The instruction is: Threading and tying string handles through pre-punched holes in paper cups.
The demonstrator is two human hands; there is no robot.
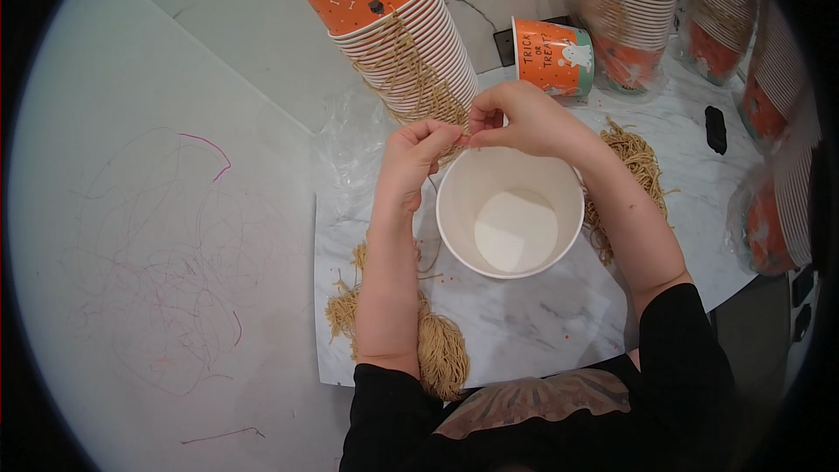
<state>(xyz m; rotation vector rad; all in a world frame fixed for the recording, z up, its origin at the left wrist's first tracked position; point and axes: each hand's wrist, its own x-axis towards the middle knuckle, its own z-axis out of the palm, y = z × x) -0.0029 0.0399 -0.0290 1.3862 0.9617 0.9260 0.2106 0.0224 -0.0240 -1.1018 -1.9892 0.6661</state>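
From the head camera, both forearms rise from the lower edge and bend inward, so the hands meet above the far rim of a white paper cup [510, 211] standing open and upright on the marble counter [524, 323]. The left hand [412, 162] is curled, wrist bent, thumb and forefinger pinched on a thin tan string [450, 142]. The right hand [523, 121] arches over from the other side, its fingertips pinched on the same string, almost touching the left ones. Just beyond the hands leans a tilted stack of orange cups [398, 31] with strings hanging from them. A single orange cup [554, 54] lies on its side behind the right hand. Loose bundles of string [441, 351] lie under the left forearm and beside the right one.
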